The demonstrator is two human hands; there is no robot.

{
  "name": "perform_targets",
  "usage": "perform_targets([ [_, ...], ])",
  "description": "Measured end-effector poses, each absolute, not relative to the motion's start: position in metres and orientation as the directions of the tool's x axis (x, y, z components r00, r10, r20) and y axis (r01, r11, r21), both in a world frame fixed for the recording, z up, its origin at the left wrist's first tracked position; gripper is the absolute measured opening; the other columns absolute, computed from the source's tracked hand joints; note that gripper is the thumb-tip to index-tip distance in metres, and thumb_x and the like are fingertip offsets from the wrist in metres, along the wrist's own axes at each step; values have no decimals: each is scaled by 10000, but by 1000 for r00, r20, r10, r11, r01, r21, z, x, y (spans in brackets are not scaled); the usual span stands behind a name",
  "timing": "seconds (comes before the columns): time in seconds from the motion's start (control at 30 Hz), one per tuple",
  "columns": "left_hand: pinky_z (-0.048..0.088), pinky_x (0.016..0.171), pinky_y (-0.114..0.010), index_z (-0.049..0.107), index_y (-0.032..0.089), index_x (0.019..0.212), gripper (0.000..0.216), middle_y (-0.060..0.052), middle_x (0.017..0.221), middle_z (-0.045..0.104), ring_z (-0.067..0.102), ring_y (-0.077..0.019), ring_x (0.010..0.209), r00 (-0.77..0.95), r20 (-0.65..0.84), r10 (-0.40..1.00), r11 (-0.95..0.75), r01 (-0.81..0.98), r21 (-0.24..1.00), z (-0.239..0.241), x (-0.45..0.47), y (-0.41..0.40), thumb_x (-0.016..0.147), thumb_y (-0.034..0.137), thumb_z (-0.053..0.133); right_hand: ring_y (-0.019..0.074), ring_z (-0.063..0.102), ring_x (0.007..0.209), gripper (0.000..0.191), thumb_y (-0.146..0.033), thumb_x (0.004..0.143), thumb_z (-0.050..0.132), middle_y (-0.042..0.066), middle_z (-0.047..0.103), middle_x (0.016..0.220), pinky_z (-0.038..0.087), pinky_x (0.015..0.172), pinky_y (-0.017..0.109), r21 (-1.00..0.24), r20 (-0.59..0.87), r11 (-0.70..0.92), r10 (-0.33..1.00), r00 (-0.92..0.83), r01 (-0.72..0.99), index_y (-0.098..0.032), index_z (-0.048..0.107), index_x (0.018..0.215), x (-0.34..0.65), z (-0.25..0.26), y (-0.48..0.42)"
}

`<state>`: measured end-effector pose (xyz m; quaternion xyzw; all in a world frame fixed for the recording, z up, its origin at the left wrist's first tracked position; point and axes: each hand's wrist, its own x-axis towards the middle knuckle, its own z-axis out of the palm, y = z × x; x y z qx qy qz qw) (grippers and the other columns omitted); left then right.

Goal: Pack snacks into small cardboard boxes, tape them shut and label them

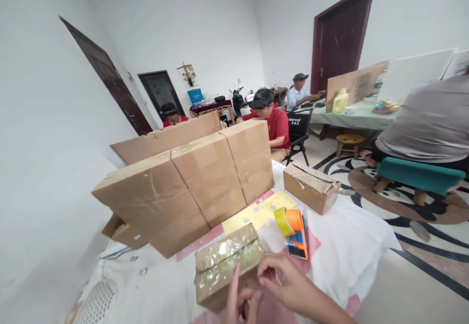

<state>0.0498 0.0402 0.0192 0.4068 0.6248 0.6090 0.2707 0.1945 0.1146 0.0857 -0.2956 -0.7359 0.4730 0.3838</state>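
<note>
A small cardboard box [230, 258] covered in shiny clear tape sits at the table's near side. My left hand [242, 304] is in front of it, index finger stretched up and apart from the thumb, the others bent; nothing shows in it. Close by on the right, my right hand [287, 280] has its fingers curled toward the thumb by the box's right corner. Whatever lies between those fingertips, if anything, is too small to make out. Beyond it are a roll of yellow-green tape [283, 222] and an orange tape dispenser [301, 233].
Large taped cartons [205, 167] form a wall across the table. A torn-topped cardboard box [311, 187] stands at the right, near a yellow sheet [264, 210] with small scraps. Several other people sit around the room, one in a red shirt [279, 127] behind the cartons.
</note>
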Motion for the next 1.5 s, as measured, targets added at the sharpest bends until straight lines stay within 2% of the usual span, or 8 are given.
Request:
perform_targets([
  [0.17,460,541,-218,512,141,1457,844,4,699,680,561,-121,572,-570,80,817,-27,100,995,60,45,27,786,597,745,159,564,725,110,-256,889,602,16,642,779,430,673,274,-925,295,378,788,-541,47,-193,640,808,184,110,124],
  [0.47,527,630,-225,456,166,1464,693,-74,946,768,694,-155,777,-555,138,820,-71,141,987,73,29,17,885,460,698,189,652,817,339,-517,934,595,33,696,847,506,744,304,-995,8,76,735,-678,71,-188,674,910,175,101,126],
  [0.77,523,657,-240,410,179,1489,673,-85,967,784,712,-164,804,-461,174,870,-95,190,977,64,32,21,919,424,668,194,638,846,277,-467,881,714,49,676,882,498,750,322,-958,288,223,758,-585,-182,-207,697,786,156,100,132],
  [1.0,474,516,-231,253,218,1573,843,-123,1119,769,557,-86,503,-532,110,840,47,273,961,75,25,26,896,468,688,212,625,892,240,-433,911,684,56,637,909,505,833,380,-892,452,417,812,-370,-175,-229,704,786,164,108,135],
  [1.13,540,849,-375,423,239,1492,612,-130,1315,692,709,-226,965,-380,396,836,-4,717,697,70,1,35,943,419,626,260,593,981,306,-498,856,732,71,595,908,492,864,427,-862,481,447,870,-105,-239,-233,674,715,201,129,149],
  [1.27,275,1156,-510,477,215,1470,553,-141,1412,626,521,-316,1372,-87,488,868,-62,958,281,62,-17,45,956,370,611,309,555,1181,349,-536,795,784,86,612,1092,487,920,443,-950,258,177,908,-331,-256,-228,677,668,218,144,163],
  [1.37,195,1192,-504,419,203,1515,597,-144,1417,621,520,-304,1378,-33,484,874,-76,976,205,61,-15,49,970,383,584,294,559,1194,303,-513,802,774,78,624,1157,450,1005,463,-990,144,123,859,-491,-76,-228,713,718,197,128,177],
  [1.5,147,1208,-483,509,244,1450,502,-103,1446,603,510,-282,1385,6,490,872,-126,969,211,67,1,51,975,391,576,322,488,1234,173,-374,800,769,83,608,1200,283,1132,568,-898,117,280,896,-429,340,-224,748,716,159,89,196],
])
